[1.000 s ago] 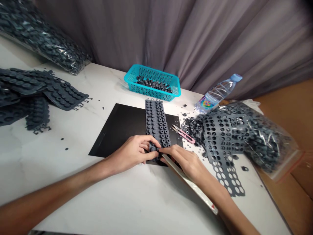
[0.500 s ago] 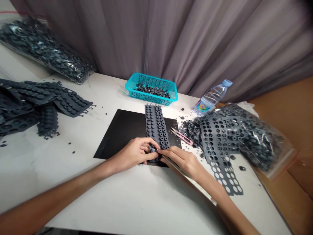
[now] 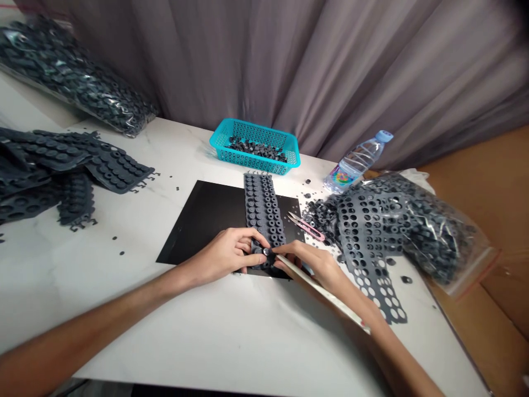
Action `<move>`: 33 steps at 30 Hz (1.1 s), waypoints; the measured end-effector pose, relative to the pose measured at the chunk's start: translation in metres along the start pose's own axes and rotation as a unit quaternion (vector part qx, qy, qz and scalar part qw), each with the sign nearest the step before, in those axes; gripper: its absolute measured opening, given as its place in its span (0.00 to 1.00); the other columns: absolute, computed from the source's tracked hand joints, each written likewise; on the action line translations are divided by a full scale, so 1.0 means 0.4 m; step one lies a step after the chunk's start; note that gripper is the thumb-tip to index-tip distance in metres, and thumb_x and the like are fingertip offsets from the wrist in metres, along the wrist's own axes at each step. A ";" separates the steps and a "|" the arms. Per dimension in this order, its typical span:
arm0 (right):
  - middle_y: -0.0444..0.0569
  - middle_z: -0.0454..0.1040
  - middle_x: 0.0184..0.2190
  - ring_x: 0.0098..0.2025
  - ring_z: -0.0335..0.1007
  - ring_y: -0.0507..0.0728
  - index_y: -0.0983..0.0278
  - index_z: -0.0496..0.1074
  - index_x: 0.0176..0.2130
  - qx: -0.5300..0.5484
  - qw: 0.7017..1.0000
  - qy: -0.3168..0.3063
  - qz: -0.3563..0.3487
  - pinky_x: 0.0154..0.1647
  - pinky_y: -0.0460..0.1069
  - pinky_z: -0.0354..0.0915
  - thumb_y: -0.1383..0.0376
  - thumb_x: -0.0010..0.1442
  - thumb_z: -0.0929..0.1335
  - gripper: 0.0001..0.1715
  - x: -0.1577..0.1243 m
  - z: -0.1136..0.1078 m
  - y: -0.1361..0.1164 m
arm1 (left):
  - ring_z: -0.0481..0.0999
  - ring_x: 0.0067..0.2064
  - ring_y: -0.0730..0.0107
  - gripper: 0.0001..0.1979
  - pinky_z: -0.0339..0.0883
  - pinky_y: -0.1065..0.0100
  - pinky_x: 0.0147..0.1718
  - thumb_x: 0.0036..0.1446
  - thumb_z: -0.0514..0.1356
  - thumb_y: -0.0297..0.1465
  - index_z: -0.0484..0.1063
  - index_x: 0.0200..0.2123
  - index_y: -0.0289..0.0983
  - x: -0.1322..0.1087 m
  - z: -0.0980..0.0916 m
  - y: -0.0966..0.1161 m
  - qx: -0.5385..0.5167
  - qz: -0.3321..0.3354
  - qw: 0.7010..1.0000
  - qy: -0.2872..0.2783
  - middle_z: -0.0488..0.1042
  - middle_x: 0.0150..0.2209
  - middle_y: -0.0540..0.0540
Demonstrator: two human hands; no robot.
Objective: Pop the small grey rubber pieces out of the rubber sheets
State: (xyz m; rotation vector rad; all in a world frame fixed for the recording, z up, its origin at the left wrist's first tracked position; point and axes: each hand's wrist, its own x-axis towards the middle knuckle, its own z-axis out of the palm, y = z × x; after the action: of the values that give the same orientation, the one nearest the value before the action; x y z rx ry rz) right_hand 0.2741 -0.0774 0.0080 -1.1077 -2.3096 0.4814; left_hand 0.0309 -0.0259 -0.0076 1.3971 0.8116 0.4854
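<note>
A dark grey rubber strip [image 3: 261, 201] with rows of round studs, some with holes, lies lengthwise on a black mat [image 3: 206, 215]. My left hand [image 3: 235, 249] is closed on the strip's near end, thumb and index finger pinching around it. At the left fingertips a small round dark piece [image 3: 266, 252] stands up from the strip. A long, thin, pale stick-like tool [image 3: 324, 292] runs under my right hand [image 3: 312, 262], whose fingers are closed round it; its exact kind is unclear. The tool's tip and the right index finger are close to the round piece.
Behind the mat stands a turquoise basket [image 3: 256, 162] of small dark parts. Pink thread snips [image 3: 308, 227], loose parts, a perforated sheet [image 3: 363, 242], a filled plastic bag [image 3: 446, 242] and a water bottle [image 3: 357, 160] are at right. Studded rubber sheets [image 3: 74, 165] and another bag [image 3: 74, 77] occupy the left.
My right hand has drawn slightly to the right and its fingers have lifted a little off the strip's end. More of the pale tool and the round piece now show. The left hand keeps its hold.
</note>
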 end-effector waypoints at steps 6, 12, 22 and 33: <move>0.49 0.79 0.37 0.32 0.73 0.52 0.63 0.75 0.48 0.028 0.999 -0.018 -0.006 0.33 0.45 0.68 0.61 0.73 0.67 0.10 0.005 -0.011 -0.013 | 0.66 0.25 0.77 0.15 0.66 0.75 0.25 0.59 0.67 0.36 0.75 0.46 0.35 -0.003 0.002 -0.003 -0.001 0.001 1.000 0.011 0.64 0.24 0.56; 0.50 0.78 0.39 0.33 0.73 0.52 0.63 0.75 0.49 0.020 0.999 -0.033 -0.008 0.34 0.45 0.68 0.62 0.74 0.66 0.10 0.009 -0.013 -0.022 | 0.67 0.25 0.77 0.15 0.66 0.76 0.25 0.59 0.68 0.37 0.76 0.46 0.36 -0.001 0.002 -0.011 -0.003 -0.001 1.000 0.013 0.66 0.24 0.55; 0.52 0.79 0.39 0.36 0.78 0.53 0.65 0.73 0.54 -0.051 0.998 0.000 -0.049 0.35 0.44 0.70 0.64 0.74 0.65 0.13 0.008 0.007 -0.009 | 0.67 0.25 0.78 0.14 0.67 0.77 0.25 0.59 0.68 0.36 0.76 0.45 0.36 0.002 0.003 -0.017 -0.014 0.006 1.000 0.015 0.65 0.24 0.56; 0.52 0.79 0.39 0.38 0.77 0.54 0.66 0.72 0.56 -0.137 0.985 0.013 -0.103 0.38 0.45 0.72 0.65 0.76 0.62 0.15 0.007 0.018 -0.004 | 0.67 0.25 0.79 0.13 0.68 0.78 0.24 0.60 0.68 0.36 0.75 0.45 0.36 0.002 0.004 -0.017 -0.016 0.017 1.000 0.015 0.65 0.23 0.56</move>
State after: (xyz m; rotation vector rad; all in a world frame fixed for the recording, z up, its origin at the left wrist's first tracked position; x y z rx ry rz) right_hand 0.2671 -0.0767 0.0039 -0.9738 -2.4842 0.0713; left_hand 0.0316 -0.0275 -0.0146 1.3799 0.8015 0.5441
